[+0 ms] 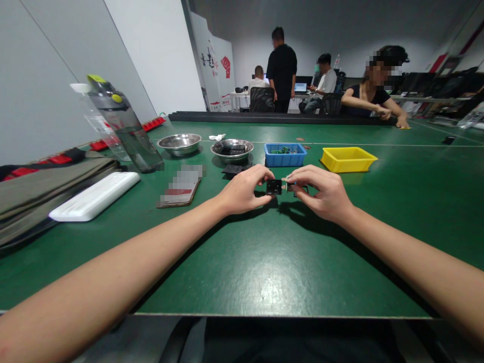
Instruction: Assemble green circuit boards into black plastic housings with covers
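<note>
Over the middle of the green table [264,252], my left hand [247,189] pinches a small black square plastic part [274,187] between thumb and fingers. Close to its right, my right hand [321,191] is closed on a small piece [289,184] with a light edge and a dark body; its kind is too small to tell. The two pieces are almost touching. Another dark part shows beneath my right fingers, mostly hidden. Behind my left hand lies a black plastic piece [232,170].
Behind the hands stand a metal bowl [232,157] of black parts, another metal bowl [180,146], a blue bin [285,160] with green circuit boards and a yellow bin [350,160]. Leftward are a phone [181,189], a white power bank [94,196], a bottle [132,136] and a bag [34,196].
</note>
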The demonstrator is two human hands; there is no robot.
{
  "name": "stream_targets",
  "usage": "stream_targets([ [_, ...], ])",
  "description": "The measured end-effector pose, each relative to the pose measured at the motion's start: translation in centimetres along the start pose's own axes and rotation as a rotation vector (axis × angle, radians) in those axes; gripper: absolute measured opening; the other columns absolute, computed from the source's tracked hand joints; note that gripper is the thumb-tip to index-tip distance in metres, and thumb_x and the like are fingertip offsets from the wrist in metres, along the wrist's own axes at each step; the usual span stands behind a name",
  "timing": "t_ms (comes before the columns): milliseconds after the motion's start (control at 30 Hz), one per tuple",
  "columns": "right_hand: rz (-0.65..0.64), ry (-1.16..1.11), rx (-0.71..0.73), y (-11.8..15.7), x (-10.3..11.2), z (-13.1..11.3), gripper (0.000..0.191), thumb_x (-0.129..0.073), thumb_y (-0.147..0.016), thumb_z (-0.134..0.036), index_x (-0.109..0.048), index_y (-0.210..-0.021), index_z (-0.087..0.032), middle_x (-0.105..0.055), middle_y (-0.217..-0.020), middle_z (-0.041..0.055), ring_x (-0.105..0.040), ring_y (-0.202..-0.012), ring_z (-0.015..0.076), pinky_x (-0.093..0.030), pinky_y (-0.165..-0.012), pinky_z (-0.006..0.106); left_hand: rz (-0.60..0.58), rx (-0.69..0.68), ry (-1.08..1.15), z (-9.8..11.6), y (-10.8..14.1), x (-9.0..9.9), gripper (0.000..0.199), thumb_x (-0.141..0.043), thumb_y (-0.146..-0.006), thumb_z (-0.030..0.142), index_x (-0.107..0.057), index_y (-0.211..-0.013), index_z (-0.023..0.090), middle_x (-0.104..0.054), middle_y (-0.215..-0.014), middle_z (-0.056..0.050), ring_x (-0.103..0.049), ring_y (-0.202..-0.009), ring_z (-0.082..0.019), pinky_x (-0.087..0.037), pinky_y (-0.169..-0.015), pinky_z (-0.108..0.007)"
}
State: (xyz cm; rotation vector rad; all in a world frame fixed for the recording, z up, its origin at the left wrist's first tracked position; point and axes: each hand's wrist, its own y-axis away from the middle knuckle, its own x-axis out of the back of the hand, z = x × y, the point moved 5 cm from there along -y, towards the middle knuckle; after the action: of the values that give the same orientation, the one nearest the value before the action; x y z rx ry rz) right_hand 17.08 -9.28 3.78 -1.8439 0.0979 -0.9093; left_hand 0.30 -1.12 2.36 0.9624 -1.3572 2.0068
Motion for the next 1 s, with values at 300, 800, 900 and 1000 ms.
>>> stream_targets([
  [300,-0.010,-0.002,0.014,-0.09,-0.07,-0.15,0.014,-0.059,-0.091,-0.011,-0.070,-0.093,-0.021,-0.075,-0.094,0.0079,-0.072,-0.087,0.0181,-0.059,-0.078,0.032,-0.029,-0.026,0.012,0.39,0.02,-0.03,0.029,-0.068,-0.082,0.025,-0.059,-0.108,0.015,-0.065,-0.098,-0.006,-0.062,-0.085,-0.018,-0.050,-0.075,-0.030],
  [800,-0.049,-0.002,-0.017,-0.05,-0.33,-0.17,0.010,-0.065,-0.088,-0.015,-0.072,-0.089,-0.021,-0.076,-0.090,0.0064,-0.072,-0.083,0.0186,-0.060,-0.076,0.031,-0.043,-0.019,-0.006,0.31,0.02,-0.25,0.027,-0.067,-0.083,0.027,-0.059,-0.106,0.017,-0.065,-0.097,-0.006,-0.062,-0.086,-0.018,-0.050,-0.075,-0.030],
  [900,-0.021,0.013,-0.013,-0.10,-0.15,-0.33,0.011,-0.064,-0.088,-0.014,-0.072,-0.088,-0.021,-0.076,-0.092,0.0065,-0.073,-0.085,0.0190,-0.060,-0.077,0.032,-0.041,-0.007,-0.011,0.24,0.03,-0.26,0.028,-0.068,-0.083,0.028,-0.059,-0.106,0.017,-0.065,-0.097,-0.006,-0.062,-0.086,-0.019,-0.050,-0.075,-0.030],
  [1000,-0.002,0.006,0.007,-0.17,-0.01,-0.69,0.012,-0.064,-0.088,-0.013,-0.072,-0.087,-0.021,-0.076,-0.094,0.0069,-0.073,-0.086,0.0186,-0.060,-0.078,0.031,-0.050,-0.005,-0.002,0.29,0.04,-0.27,0.029,-0.068,-0.083,0.029,-0.059,-0.108,0.017,-0.066,-0.098,-0.006,-0.063,-0.086,-0.019,-0.051,-0.076,-0.030],
])
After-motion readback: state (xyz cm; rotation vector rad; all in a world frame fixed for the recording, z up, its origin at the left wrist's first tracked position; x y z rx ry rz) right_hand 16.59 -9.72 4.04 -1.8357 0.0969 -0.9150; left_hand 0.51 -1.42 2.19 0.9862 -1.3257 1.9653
